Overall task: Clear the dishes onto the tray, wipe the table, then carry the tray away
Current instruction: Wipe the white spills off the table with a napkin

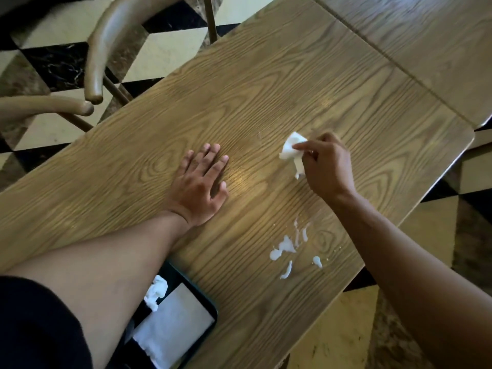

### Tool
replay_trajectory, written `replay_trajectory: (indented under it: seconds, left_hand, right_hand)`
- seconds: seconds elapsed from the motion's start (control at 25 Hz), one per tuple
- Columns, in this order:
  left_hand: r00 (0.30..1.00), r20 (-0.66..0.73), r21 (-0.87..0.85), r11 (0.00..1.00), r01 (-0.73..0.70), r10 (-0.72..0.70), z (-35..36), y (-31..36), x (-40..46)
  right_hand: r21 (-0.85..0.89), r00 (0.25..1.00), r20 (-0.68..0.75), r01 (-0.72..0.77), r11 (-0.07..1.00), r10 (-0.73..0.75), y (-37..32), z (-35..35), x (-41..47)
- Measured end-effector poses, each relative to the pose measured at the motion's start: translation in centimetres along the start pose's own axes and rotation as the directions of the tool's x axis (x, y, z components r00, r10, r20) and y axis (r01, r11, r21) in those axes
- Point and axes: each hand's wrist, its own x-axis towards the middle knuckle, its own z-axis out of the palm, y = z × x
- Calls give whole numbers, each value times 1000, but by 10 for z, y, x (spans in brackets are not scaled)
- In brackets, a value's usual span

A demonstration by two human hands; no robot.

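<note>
Nearest, at six o'clock, one dark tray (211,308) sits on the table (138,145), carrying one flat white sheet (173,328) and one crumpled tissue (157,291). At four o'clock lie about five white spill (285,246) patches. Centrally, the left hand (198,186) rests flat, fingers straight, holding nothing. At two o'clock the right hand (326,165) pinches one napkin (292,150). Two chairs (106,49) stand at ten o'clock.
</note>
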Motion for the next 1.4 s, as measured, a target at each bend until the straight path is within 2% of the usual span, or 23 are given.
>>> replay_trajectory:
  seconds: [0.08, 0.28, 0.36, 0.44, 0.52, 0.56, 0.6, 0.68, 0.76, 0.8, 0.84, 0.92, 1.04, 1.12, 1.2, 1.24, 1.32, 1.4]
  left_hand:
    - [1000, 2, 4, 1000, 3, -3, 1, 0, -1]
    - [1000, 14, -3, 1000, 7, -7, 1, -1, 0]
    - [1000, 11, -8, 1000, 10, -9, 1, 0, -1]
    - [1000, 1, -18, 1000, 7, -7, 1, -1, -1]
    - [1000, -3, -21, 1000, 2, -2, 0, -1, -1]
    - [1000, -4, -17, 1000, 4, -4, 0, -1, 0]
    - [1000, -4, -13, 1000, 8, -8, 0, -1, 0]
    - [1000, 3, -17, 1000, 12, -12, 1, -1, 0]
    - [1000, 14, -19, 1000, 11, -11, 1, -1, -2]
    - [1000, 15, -19, 1000, 10, -9, 1, -1, -2]
    - [1000, 15, -18, 1000, 7, -7, 1, -1, -2]
    - [1000, 14, -16, 1000, 10, -10, 0, -2, -1]
    - [1000, 13, -25, 1000, 16, -15, 0, -1, -1]
    - [1000, 24, -36, 999, 16, -15, 1, -1, 0]
    - [1000, 22, -35, 999, 9, -8, 1, -2, 1]
    - [1000, 19, -33, 999, 8, -7, 1, -3, 2]
    - [1000, 21, -33, 999, 10, -10, 1, -3, 1]
    - [1000, 14, -35, 999, 6, -5, 2, -1, 1]
  right_hand:
    - [23, 1000, -19, -19, 1000, 19, -7, 21, 29]
    - [19, 985, 128, 111, 994, -112, -30, 61, 57]
    - [55, 947, 218, 231, 971, -237, -25, 52, 34]
    - [90, 867, 366, 329, 940, -339, -16, 32, 3]
    - [107, 798, 504, 322, 941, -331, -7, 11, -24]
    - [98, 807, 517, 277, 956, -287, -4, 3, -29]
    - [87, 854, 470, 205, 975, -222, -1, -2, -26]
    - [64, 964, 260, 45, 997, -60, 3, -6, -5]
    - [39, 990, 109, -95, 995, 90, 3, -3, 15]
    - [14, 986, 102, -132, 991, 130, 4, 1, 20]
    - [-33, 985, 119, -119, 992, 122, 5, 7, 20]
    - [-95, 986, 168, -3, 995, 19, 5, 15, 6]
    - [-57, 957, 253, 160, 985, -141, 9, 1, -26]
    - [-30, 915, 367, 189, 981, -165, 12, -12, -56]
    - [-6, 877, 462, 150, 989, -131, 12, -17, -79]
    - [1, 903, 418, 116, 993, -105, 13, -16, -83]
    - [-10, 984, 179, 24, 1000, -22, 21, -13, -71]
    - [-31, 998, 7, -70, 997, 70, 30, -14, -57]
